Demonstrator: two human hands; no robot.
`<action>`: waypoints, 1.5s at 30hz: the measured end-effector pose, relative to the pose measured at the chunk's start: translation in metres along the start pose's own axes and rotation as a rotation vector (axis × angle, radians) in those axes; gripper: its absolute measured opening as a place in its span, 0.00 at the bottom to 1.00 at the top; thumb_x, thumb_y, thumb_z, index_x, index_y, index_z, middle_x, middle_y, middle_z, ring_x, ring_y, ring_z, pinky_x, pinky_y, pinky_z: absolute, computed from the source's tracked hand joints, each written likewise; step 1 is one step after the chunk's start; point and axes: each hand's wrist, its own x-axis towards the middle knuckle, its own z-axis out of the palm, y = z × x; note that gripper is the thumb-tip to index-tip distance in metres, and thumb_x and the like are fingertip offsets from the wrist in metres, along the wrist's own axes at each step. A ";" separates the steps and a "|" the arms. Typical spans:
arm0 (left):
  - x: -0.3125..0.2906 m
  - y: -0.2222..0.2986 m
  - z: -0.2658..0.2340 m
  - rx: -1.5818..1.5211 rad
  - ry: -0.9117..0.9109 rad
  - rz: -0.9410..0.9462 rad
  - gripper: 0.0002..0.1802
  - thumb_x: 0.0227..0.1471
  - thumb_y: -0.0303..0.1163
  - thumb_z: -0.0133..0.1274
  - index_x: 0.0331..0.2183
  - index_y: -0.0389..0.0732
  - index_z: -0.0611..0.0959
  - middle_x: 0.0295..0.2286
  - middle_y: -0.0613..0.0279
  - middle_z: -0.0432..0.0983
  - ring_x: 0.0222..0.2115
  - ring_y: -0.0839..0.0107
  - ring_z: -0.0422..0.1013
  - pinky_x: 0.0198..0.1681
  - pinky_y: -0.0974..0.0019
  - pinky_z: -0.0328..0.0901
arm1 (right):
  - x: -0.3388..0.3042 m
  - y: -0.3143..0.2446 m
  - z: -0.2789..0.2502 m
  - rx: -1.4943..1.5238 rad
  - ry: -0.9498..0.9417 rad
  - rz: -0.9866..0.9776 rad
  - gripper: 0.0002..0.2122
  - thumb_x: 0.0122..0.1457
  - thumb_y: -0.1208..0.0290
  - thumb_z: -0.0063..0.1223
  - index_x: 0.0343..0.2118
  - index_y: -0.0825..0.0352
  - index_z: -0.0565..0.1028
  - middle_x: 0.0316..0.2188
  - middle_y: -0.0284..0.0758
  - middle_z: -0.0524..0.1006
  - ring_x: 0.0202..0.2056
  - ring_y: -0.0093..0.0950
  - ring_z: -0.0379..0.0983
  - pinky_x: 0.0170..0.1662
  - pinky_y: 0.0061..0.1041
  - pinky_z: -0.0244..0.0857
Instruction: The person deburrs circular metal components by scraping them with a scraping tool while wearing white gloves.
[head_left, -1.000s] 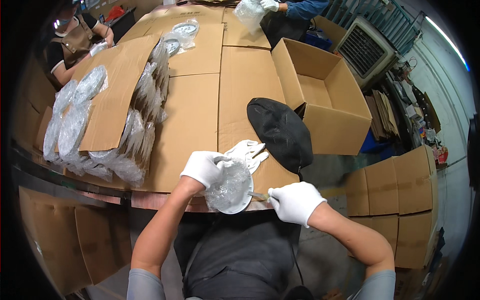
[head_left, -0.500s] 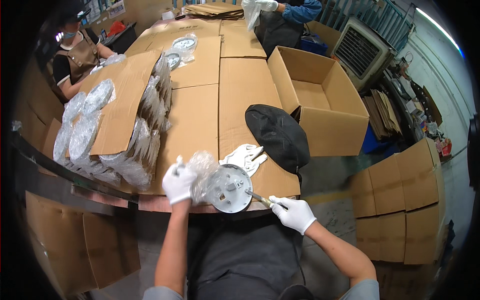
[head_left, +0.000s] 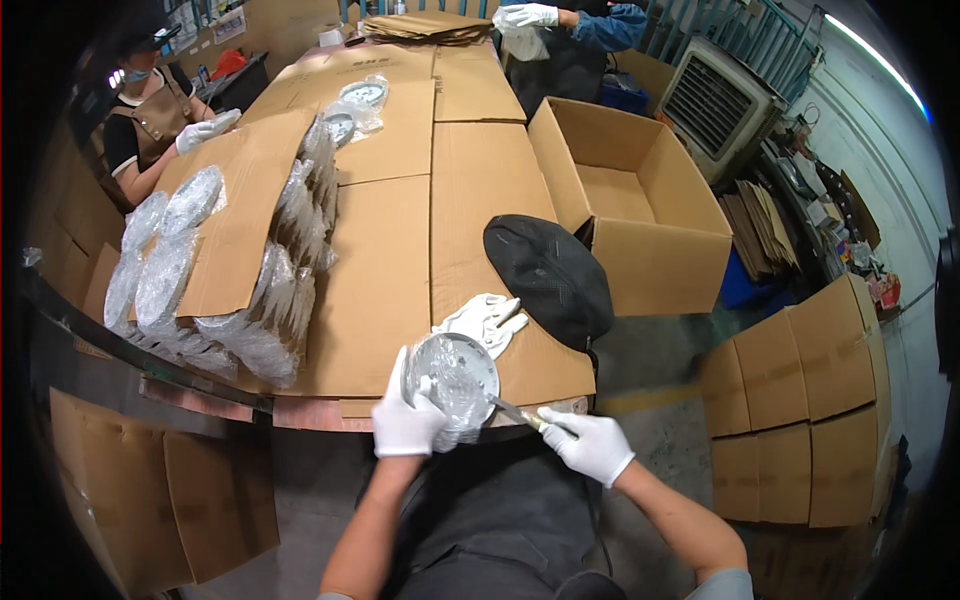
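Observation:
At the near edge of the cardboard-covered table, a grey round disc (head_left: 485,362) is tilted up under a crumpled clear plastic wrap (head_left: 455,388). My left hand (head_left: 408,418), in a white glove, grips the disc and wrap from the left, thumb across the front. In my gloved right hand (head_left: 590,445) is a small hand tool (head_left: 517,411) with a narrow metal blade and a light handle. Its tip meets the disc's right rim; whether it presses there I cannot tell. A spare pair of white gloves (head_left: 482,320) lies just behind the disc.
To the left, wrapped discs (head_left: 170,275) are stacked between cardboard sheets. A black bag (head_left: 550,280) lies beside an open carton (head_left: 655,255) on the right. Two discs (head_left: 362,95) lie farther back. Two co-workers' gloved hands (head_left: 205,130) are at the far left and far right.
My left hand has moved right with the plastic wrap, which now covers the disc's face, and has taken hold of the disc. The tool stays at the rim.

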 end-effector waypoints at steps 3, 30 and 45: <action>0.035 0.012 -0.021 0.018 -0.241 0.041 0.24 0.50 0.26 0.52 0.52 0.38 0.78 0.37 0.43 0.81 0.41 0.62 0.79 0.46 0.66 0.70 | 0.006 -0.003 -0.034 -0.091 0.036 -0.101 0.12 0.59 0.59 0.56 0.42 0.57 0.81 0.30 0.34 0.82 0.29 0.33 0.80 0.33 0.30 0.74; 0.080 0.008 -0.023 0.144 -0.570 0.039 0.23 0.49 0.19 0.45 0.47 0.39 0.82 0.35 0.50 0.83 0.34 0.74 0.79 0.42 0.72 0.69 | 0.096 -0.057 -0.057 -0.532 -0.533 -0.113 0.10 0.59 0.63 0.47 0.33 0.59 0.80 0.23 0.39 0.80 0.27 0.40 0.78 0.32 0.38 0.71; 0.086 -0.011 -0.016 0.162 -0.550 0.052 0.21 0.51 0.25 0.49 0.48 0.41 0.82 0.33 0.48 0.83 0.33 0.71 0.80 0.39 0.72 0.70 | 0.066 0.016 -0.018 -0.169 -0.257 -0.043 0.14 0.59 0.51 0.51 0.43 0.48 0.82 0.31 0.33 0.82 0.32 0.35 0.79 0.39 0.32 0.73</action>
